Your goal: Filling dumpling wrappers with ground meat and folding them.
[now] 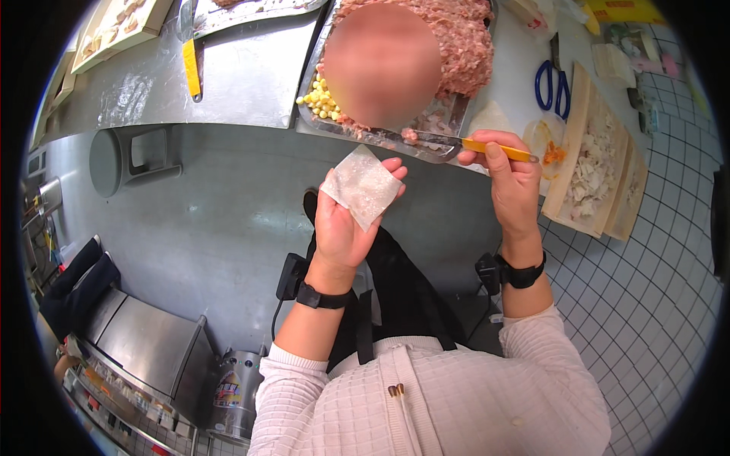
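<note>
On the palm of my left hand (346, 232) rests a square, whitish wonton wrapper (363, 186), its fingertips showing past the right corner. My right hand (517, 182) is closed around the yellow handle of a narrow-bladed spreader (498, 150). The blade reaches left over the near edge of a metal tray (456, 121), with a small lump of minced meat (410, 135) at its tip. Pink minced meat (465, 45) fills much of the tray, and yellow corn kernels (321, 99) lie in its left corner. A blurred round patch hides the tray's middle.
Blue-handled scissors (553, 90) lie right of the tray, near a clear bowl with orange bits (551, 144). Wooden boxes (601, 167) with pale pieces stand on the right. Another yellow-handled spreader (191, 70) lies at left. A grey stool (114, 161) is under the table.
</note>
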A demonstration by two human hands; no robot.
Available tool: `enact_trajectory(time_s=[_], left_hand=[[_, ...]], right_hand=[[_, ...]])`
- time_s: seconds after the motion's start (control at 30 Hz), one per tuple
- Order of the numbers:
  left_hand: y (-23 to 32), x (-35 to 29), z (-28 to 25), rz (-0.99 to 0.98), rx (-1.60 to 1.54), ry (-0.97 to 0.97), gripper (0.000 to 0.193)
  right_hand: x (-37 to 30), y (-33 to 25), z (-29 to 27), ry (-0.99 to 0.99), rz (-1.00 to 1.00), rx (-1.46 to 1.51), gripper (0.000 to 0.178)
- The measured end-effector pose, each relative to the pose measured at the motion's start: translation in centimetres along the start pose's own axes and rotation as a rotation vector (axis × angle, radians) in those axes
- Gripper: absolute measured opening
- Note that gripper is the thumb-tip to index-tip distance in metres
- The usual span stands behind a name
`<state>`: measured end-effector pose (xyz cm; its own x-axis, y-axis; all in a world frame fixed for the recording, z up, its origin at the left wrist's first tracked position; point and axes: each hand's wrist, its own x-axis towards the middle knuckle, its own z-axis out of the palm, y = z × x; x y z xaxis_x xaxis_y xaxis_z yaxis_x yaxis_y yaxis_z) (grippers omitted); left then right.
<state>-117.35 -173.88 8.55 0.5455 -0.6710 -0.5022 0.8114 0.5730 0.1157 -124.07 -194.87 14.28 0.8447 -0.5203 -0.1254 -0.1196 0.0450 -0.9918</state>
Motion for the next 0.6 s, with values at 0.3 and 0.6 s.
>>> enact_trajectory(time_s=[0.3,0.6], left_hand=[[0.2,0.0,-0.2,0.018,0.033,0.023,0.053],[0.6,0.0,-0.5,0.03,0.041,0.023,0.054]], right_hand=[[1.1,1.9,-0.8,0.029,0.24,0.396,0.028],[0.5,-0.5,1.8,-0.041,-0.267,-0.185,0.013]])
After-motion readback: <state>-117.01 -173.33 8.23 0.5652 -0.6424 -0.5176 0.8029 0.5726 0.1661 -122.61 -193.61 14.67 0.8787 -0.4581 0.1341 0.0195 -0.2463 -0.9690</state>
